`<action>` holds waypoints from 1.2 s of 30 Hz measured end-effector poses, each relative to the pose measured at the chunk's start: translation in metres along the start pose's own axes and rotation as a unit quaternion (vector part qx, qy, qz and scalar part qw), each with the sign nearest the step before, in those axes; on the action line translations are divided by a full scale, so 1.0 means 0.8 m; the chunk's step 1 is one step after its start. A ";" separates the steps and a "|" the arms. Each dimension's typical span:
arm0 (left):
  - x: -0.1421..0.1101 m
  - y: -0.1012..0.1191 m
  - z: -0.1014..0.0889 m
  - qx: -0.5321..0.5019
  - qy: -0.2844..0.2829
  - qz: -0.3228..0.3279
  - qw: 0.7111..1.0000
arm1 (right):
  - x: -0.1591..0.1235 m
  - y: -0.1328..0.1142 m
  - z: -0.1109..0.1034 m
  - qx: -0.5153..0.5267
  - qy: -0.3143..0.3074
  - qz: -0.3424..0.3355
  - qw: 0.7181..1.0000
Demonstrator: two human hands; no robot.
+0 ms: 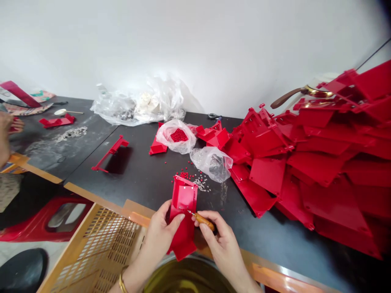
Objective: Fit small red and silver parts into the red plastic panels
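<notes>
My left hand (pixel 163 228) is closed around the left side of a red plastic panel (pixel 185 199), its thumb lying on the panel's face. The panel is tilted up over the table's front edge. In my right hand (pixel 221 240) is a small screwdriver-like tool with a wooden handle (pixel 204 221) and a thin metal tip. That tip is at the panel's face, close to my left thumb; whether it touches I cannot tell. Just behind the panel lie loose red beads (pixel 185 175) and small pale rings (pixel 202 183) on the dark table.
A big heap of red panels (pixel 324 162) fills the right side. Open plastic bags hold red beads (pixel 179 135) and small parts (pixel 214 162). One red panel (pixel 111 152) stands at left. A yellow basket (pixel 100 244) sits below the edge. Another person's hand (pixel 15 125) is far left.
</notes>
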State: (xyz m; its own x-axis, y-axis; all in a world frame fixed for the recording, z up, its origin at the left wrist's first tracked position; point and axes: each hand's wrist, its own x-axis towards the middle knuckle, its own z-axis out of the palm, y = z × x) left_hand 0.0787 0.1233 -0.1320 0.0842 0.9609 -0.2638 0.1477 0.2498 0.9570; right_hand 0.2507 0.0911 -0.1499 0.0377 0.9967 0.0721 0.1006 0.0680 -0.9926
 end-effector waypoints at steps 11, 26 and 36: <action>-0.007 0.022 -0.006 0.121 0.005 0.101 0.987 | 0.019 -0.014 -0.008 -0.172 -0.039 -0.138 0.975; -0.013 0.041 -0.006 0.280 0.012 0.160 0.946 | 0.021 -0.047 -0.015 -0.414 -0.090 -0.265 0.866; -0.007 0.053 -0.004 0.307 -0.009 0.142 0.941 | 0.027 -0.055 -0.023 -0.520 -0.129 -0.361 0.763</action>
State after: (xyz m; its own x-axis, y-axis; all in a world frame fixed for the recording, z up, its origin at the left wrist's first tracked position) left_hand 0.0814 0.1291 -0.0898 0.2230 0.9747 -0.0156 0.6583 -0.1388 0.7398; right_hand 0.2657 0.1088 -0.1028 -0.5846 0.7010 0.4085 0.7424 0.6652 -0.0791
